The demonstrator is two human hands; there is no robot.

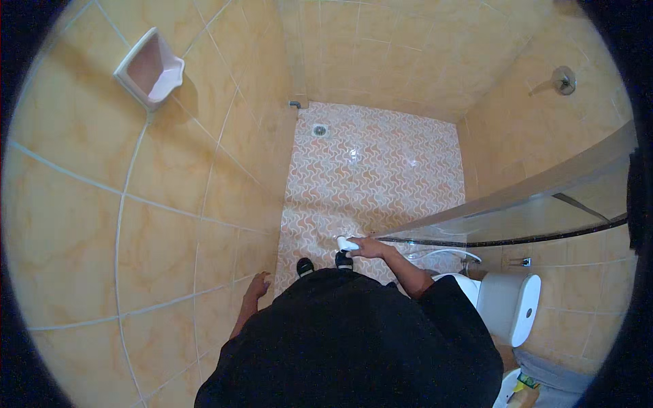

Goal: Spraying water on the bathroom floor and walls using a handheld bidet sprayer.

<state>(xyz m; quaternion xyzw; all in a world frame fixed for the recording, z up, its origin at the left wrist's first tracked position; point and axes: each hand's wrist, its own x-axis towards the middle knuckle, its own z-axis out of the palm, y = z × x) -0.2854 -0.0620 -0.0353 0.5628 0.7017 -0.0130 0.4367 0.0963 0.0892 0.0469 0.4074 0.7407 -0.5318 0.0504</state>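
Fingers of the left hand [257,285] are loosely bent with nothing seen in them, while those of the right hand [369,247] are closed around a grip. Between tan tiled walls [160,251], above the patterned floor [381,173] and just forward of the white toilet [500,306], a pale hose [442,251] is left in a slack arc, presumably so that reach is allowed. Near the right shoe [344,261], a white sprayer [343,243] is held, probably by its handle for easy aiming; it is seen as small, smooth and angled, partly covered.

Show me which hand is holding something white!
The right hand: it grips a white sprayer, while the left hand, near the tiled wall, looks empty.
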